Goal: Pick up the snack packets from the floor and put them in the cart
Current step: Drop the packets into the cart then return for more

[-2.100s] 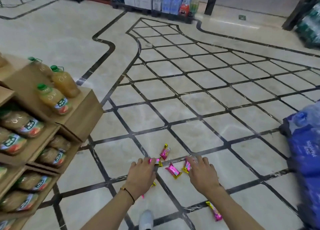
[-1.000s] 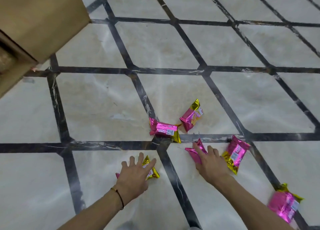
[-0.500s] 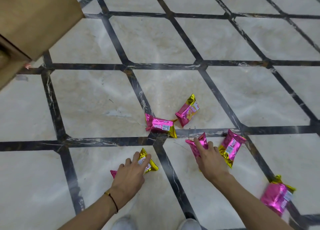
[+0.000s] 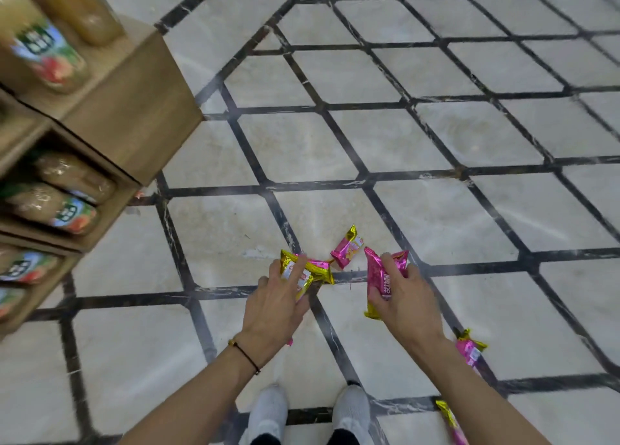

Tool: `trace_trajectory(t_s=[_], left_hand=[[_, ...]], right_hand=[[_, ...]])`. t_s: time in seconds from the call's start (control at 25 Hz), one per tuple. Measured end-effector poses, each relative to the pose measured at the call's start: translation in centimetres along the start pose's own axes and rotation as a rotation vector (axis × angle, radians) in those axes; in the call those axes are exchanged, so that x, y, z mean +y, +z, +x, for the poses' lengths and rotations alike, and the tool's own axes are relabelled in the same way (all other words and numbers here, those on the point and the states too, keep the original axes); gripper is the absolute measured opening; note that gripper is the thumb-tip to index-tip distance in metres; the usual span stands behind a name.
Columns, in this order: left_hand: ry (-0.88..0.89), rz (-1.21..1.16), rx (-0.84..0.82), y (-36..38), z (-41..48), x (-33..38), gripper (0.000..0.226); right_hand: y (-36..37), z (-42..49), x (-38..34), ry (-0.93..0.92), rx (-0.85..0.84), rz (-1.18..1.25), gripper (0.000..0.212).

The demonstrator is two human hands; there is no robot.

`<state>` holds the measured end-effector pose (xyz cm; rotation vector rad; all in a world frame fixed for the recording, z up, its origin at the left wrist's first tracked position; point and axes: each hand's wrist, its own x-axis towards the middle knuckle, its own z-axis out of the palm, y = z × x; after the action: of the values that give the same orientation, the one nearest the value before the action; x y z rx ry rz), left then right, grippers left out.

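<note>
Pink and gold snack packets lie on the tiled floor. My left hand (image 4: 278, 305) grips one packet (image 4: 297, 273), with another pink and gold packet (image 4: 320, 267) touching its fingertips. My right hand (image 4: 404, 295) holds a pink packet (image 4: 377, 278) upright, and a second pink packet (image 4: 400, 260) shows behind its fingers. One packet (image 4: 347, 248) lies on the floor just beyond both hands. Two more packets (image 4: 469, 349) (image 4: 451, 423) lie beside my right forearm. No cart is in view.
A wooden display stand (image 4: 134, 108) holding juice bottles (image 4: 50, 206) juts in from the left. My white shoes (image 4: 268, 414) stand at the bottom centre. Marble floor (image 4: 436, 142) with dark grid lines stretches ahead and to the right.
Both hands have closed on packets and lifted them off the floor. The view has risen and tilted up, bringing the bottle stand and my shoes into sight.
</note>
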<state>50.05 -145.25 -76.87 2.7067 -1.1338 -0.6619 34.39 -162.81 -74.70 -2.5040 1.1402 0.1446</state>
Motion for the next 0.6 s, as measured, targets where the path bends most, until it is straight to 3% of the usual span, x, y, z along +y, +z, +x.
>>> trace_trajectory(t_s=[0.36, 0.6], left_hand=[[0.018, -0.092, 0.204, -27.5, -4.8, 10.3, 0.073], [0.058, -0.150, 0.348, -40.5, -7.4, 16.2, 0.069]], right_hand=[[-27.5, -4.0, -7.7, 0.003, 0.144, 0.024, 0.057], [-41.6, -6.2, -10.3, -0.005, 0.227, 0.005, 0.059]])
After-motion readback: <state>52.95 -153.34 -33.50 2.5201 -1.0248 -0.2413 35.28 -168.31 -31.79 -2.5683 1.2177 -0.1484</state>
